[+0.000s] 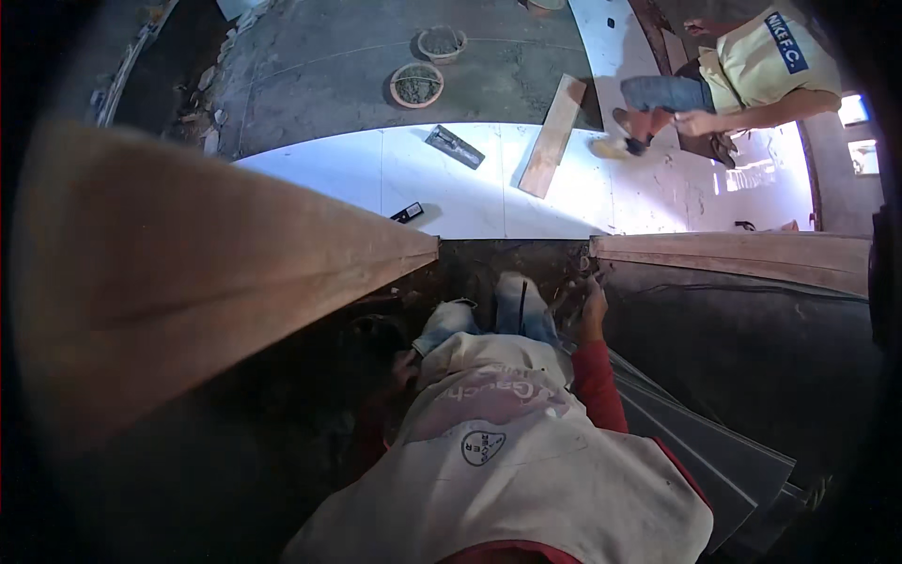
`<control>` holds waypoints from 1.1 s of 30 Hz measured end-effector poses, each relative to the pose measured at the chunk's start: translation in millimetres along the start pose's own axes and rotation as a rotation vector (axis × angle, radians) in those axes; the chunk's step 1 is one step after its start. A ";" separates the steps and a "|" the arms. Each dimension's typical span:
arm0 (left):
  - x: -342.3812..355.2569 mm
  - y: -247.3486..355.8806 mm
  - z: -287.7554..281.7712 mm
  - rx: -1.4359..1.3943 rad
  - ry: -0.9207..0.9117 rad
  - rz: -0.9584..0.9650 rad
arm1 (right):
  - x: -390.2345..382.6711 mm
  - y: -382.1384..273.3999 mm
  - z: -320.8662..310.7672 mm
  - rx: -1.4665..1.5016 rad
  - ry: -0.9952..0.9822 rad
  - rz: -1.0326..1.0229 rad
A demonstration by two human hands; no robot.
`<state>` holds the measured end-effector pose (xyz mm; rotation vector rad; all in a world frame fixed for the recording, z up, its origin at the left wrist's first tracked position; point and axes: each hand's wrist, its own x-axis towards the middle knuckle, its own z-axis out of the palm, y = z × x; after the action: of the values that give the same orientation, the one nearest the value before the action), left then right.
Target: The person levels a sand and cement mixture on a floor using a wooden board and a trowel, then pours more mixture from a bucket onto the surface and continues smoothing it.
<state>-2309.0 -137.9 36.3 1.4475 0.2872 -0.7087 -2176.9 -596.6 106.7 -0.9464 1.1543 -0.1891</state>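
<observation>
My right hand (595,305), at the end of a red sleeve, is beside the foot of the right wooden door jamb (733,257). Its fingers look closed, with a small dark shape by the fingertips that I cannot make out. My left hand (406,368) hangs low by my left knee in deep shadow, its fingers too dim to read. A thick wooden jamb (235,254) rises close on the left. Between the jambs, a dark threshold strip (512,252) borders the white tiled floor (451,211).
Beyond the doorway lie a trowel (455,147), a small black level-like tool (407,213) and a wooden plank (554,136). Two tubs of grey material (416,86) (442,43) stand on rough floor. A co-worker (752,75) is at the right. Flat panels (700,451) lie behind my right arm.
</observation>
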 end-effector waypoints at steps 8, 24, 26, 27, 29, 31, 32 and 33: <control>48.5 110.6 32.9 0.528 0.167 -0.134 | 45.3 -40.3 65.7 0.209 -0.232 0.134; 229.8 281.5 167.7 0.424 0.540 -0.313 | 385.3 -126.5 311.3 -0.230 -0.495 0.799; 235.8 304.9 180.3 0.078 0.598 -0.363 | 428.0 -111.3 334.5 -0.191 -0.523 0.891; 237.2 317.1 177.8 -0.133 0.538 -0.502 | 448.2 -98.8 346.3 -0.191 -0.529 0.887; 242.6 342.5 178.8 -0.265 0.411 -0.612 | 488.3 -68.5 370.3 -0.156 -0.553 0.933; 251.5 365.7 184.1 0.020 0.396 -0.693 | 527.6 -32.7 389.7 -0.134 -0.534 0.962; 258.7 373.1 188.9 0.240 0.394 -0.765 | 550.7 -12.0 401.7 -0.086 -0.592 0.981; 267.1 377.5 191.2 0.287 0.405 -0.848 | 573.1 10.4 411.3 -0.104 -0.579 0.995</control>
<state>-1923.1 -405.9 208.6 1.7338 1.1995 -1.1577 -1585.5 -699.2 -263.9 -0.3743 0.9648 0.8988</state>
